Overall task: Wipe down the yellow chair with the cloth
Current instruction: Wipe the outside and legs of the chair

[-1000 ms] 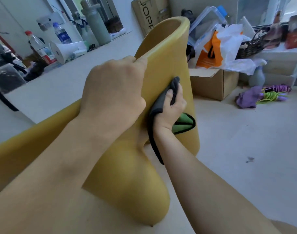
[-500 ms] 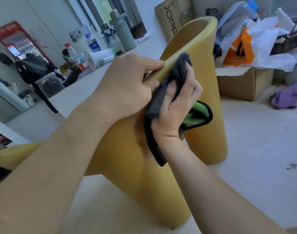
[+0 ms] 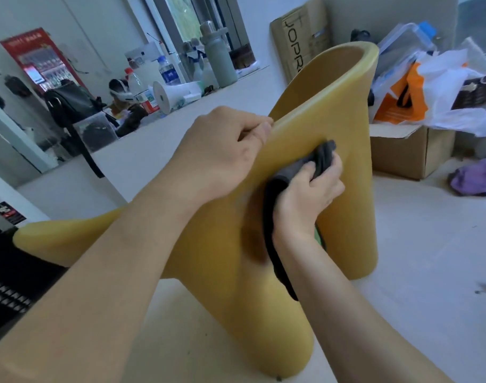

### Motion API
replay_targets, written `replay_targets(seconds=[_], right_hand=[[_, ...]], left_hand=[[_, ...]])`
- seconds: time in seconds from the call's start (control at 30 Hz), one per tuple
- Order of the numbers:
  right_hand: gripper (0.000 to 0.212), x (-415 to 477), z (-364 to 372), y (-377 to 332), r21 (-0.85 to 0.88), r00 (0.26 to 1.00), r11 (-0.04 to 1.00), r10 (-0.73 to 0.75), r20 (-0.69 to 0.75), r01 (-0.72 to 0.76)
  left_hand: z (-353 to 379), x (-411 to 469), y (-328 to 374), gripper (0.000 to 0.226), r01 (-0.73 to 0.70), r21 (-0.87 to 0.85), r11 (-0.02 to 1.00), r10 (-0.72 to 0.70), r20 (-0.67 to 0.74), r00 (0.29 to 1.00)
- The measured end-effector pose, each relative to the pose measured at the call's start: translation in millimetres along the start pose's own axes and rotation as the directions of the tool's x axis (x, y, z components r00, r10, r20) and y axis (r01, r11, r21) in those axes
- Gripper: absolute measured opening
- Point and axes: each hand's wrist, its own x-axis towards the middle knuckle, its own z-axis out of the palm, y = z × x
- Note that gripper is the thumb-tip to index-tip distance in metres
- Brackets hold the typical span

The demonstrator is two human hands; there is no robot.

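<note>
A single head-worn wide-angle view looks forward and down from the person's own vantage, tilted so the floor (image 3: 418,266) slopes across the frame. It sits close: both forearms enter from the bottom edge and the yellow chair (image 3: 225,266) fills the centre. Clutter along the far wall (image 3: 103,31) lies well beyond, bowed by the lens.

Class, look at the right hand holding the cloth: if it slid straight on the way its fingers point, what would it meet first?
Probably the chair's rolled edge: the right hand presses the cloth on the yellow chair, fingers aimed up-left; depth is uncertain.
</note>
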Motion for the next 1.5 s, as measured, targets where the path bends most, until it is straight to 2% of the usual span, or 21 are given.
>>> replay_targets(seconds=[0.07, 0.13, 0.2, 0.27, 0.33, 0.4, 0.43, 0.5, 0.6, 0.63, 0.7, 0.77, 0.83, 0.87, 0.9, 0.97, 1.07, 1.13, 1.23, 1.3, 1.5], right_hand=[[0.043, -5, 1, -5, 0.037, 0.908, 0.907, -0.417, -0.045, 0.419], [0.039, -8, -1, 22, -0.002, 0.807, 0.808, -0.588, -0.048, 0.589], [0.038, -13, -11, 70, -0.068, 0.856, 0.854, -0.517, 0.002, 0.516], [0.038, -15, -26, 106, -0.075, 0.984, 0.982, -0.172, 0.046, 0.175], [0.042, -16, -33, 110, -0.036, 0.955, 0.959, 0.284, 0.085, -0.282], [0.044, -14, -26, 82, 0.076, 0.92, 0.918, 0.384, 0.077, -0.39], [0.043, -17, -19, 53, 0.143, 0.96, 0.949, 0.273, 0.063, -0.279], [0.041, -29, -5, -2, 0.217, 0.981, 0.957, -0.192, -0.017, 0.191], [0.039, -31, -1, -5, 0.123, 0.77, 0.764, -0.638, 0.005, 0.633], [0.039, -27, -5, 12, 0.09, 0.756, 0.756, -0.653, 0.039, 0.648], [0.039, -22, -18, 50, 0.031, 0.846, 0.851, -0.525, 0.094, 0.525], [0.04, -22, -25, 63, 0.097, 0.976, 0.974, -0.209, 0.055, 0.204], [0.042, -20, -19, 49, 0.223, 0.988, 0.963, 0.155, 0.012, -0.154], [0.044, -19, -13, 34, 0.241, 0.978, 0.949, 0.21, -0.003, -0.203], [0.044, -22, -9, 13, 0.248, 0.989, 0.959, 0.146, -0.009, -0.139], [0.04, -37, -3, -26, 0.259, 0.977, 0.943, -0.215, -0.003, 0.208], [0.034, -44, -2, -20, 0.14, 0.739, 0.74, -0.67, 0.066, 0.658], [0.035, -43, -10, 16, 0.134, 0.728, 0.737, -0.675, 0.117, 0.662], [0.039, -70, -22, 55, 0.112, 0.9, 0.905, -0.421, 0.116, 0.409], [0.042, -87, -15, 55, 0.088, 0.947, 0.947, -0.314, 0.06, 0.309], [0.04, -11, 9, -20, 0.087, 0.896, 0.893, -0.434, -0.096, 0.441]], left_hand=[[-4, 1, -4, 0.029, 0.012, -0.03, 0.999, -0.01, 0.066, 0.998], [-5, 0, -5, 0.03, -0.014, -0.018, 1.0, 0.015, 0.092, 0.996], [-4, -1, -6, 0.032, -0.031, -0.013, 0.999, 0.031, 0.078, 0.996], [-3, 0, -6, 0.033, -0.018, -0.026, 0.999, 0.02, 0.077, 0.997], [-2, 0, -8, 0.033, -0.005, -0.058, 0.998, 0.01, 0.08, 0.997], [-2, 1, -8, 0.032, 0.013, -0.103, 0.995, -0.005, 0.077, 0.997], [-2, 1, -9, 0.031, 0.026, -0.121, 0.992, -0.018, 0.073, 0.997], [-2, 3, -11, 0.031, 0.027, -0.151, 0.988, -0.017, 0.068, 0.998], [-2, 2, -12, 0.032, 0.003, -0.148, 0.989, 0.008, 0.074, 0.997], [-2, 2, -11, 0.033, 0.003, -0.129, 0.992, 0.005, 0.066, 0.998], [-2, 1, -10, 0.032, 0.025, -0.105, 0.994, -0.019, 0.063, 0.998], [-3, -1, -9, 0.033, 0.035, -0.106, 0.994, -0.026, 0.081, 0.996], [-3, -2, -9, 0.034, 0.039, -0.11, 0.993, -0.028, 0.104, 0.994], [-4, -1, -9, 0.034, 0.042, -0.106, 0.994, -0.029, 0.115, 0.993], [-6, -1, -10, 0.035, 0.046, -0.1, 0.994, -0.033, 0.132, 0.991], [-8, 0, -12, 0.035, 0.029, -0.122, 0.992, -0.008, 0.17, 0.985], [-8, -1, -13, 0.035, -0.014, -0.178, 0.984, 0.048, 0.186, 0.981], [-9, 0, -13, 0.037, -0.02, -0.153, 0.988, 0.051, 0.2, 0.978], [-11, -1, -13, 0.036, 0.046, -0.11, 0.993, -0.024, 0.196, 0.98], [-13, -3, -11, 0.035, 0.059, -0.122, 0.991, -0.034, 0.193, 0.981], [-10, -4, -12, 0.034, 0.035, -0.096, 0.995, -0.021, 0.138, 0.99]])
